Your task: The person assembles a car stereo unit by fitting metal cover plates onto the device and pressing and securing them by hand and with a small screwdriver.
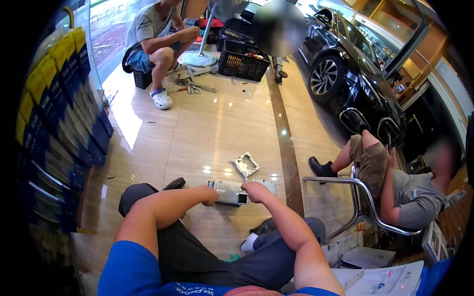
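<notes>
Between my knees, a little above the tiled floor, is a box-shaped metal electronic unit [229, 191] with a slotted, pale casing. My left hand [209, 196] is closed on its left end. The right end is gripped by my right hand [255, 192], with the fingers partly hidden. Just beyond the unit, a whitish rectangular frame [241, 170] with a cut-out middle lies on the floor. A thin flat plate [268, 184] lies beside my right hand, partly covered by it.
Hanging blue-and-yellow packages [64, 106] line the left. A seated person [157, 42] is at the back left, near a fan base [200, 58], loose parts and a black crate [242, 63]. On the right, another person sits on a metal chair [356, 197] by a black car [353, 74].
</notes>
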### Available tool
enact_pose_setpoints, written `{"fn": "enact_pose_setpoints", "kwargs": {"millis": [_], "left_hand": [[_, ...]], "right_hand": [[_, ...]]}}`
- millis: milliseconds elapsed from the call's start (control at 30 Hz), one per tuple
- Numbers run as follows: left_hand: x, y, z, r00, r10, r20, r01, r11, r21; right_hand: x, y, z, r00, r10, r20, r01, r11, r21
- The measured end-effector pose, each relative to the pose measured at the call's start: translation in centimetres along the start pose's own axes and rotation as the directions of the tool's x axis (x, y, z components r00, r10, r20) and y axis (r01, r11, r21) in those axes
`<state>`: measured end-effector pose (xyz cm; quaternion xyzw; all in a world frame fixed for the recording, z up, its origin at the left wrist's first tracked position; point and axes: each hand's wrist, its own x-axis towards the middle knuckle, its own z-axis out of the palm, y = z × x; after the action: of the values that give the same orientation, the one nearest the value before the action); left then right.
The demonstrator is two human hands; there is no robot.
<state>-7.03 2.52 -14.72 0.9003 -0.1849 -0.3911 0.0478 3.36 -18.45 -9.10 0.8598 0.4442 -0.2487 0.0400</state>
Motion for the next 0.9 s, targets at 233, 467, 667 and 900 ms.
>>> {"fn": "enact_pose_setpoints", "kwargs": {"millis": [233, 467, 667, 900], "left_hand": [[-1.4, 1.1, -3.2, 0.792, -0.090, -0.604, -0.080, 0.965, -0.249], [-3.8, 3.8, -12.0, 0.720, 0.005, -0.694, -0.268, 0.924, -0.271], [-5.9, 4.5, -16.7, 0.563, -0.086, -0.822, -0.278, 0.917, -0.287], [-7.2, 3.2, -18.2, 0.514, -0.214, -0.830, -0.457, 0.751, -0.477]], "right_hand": [[-2.5, -1.7, -5.1, 0.967, -0.040, -0.252, 0.118, 0.947, 0.300], [-8.1, -2.0, -12.5, 0.846, 0.132, -0.516, 0.149, 0.871, 0.467], [-8.3, 0.1, -13.9, 0.681, 0.199, -0.705, 0.297, 0.804, 0.514], [-8.1, 1.8, -14.8, 0.687, 0.223, -0.691, 0.357, 0.725, 0.589]]}}
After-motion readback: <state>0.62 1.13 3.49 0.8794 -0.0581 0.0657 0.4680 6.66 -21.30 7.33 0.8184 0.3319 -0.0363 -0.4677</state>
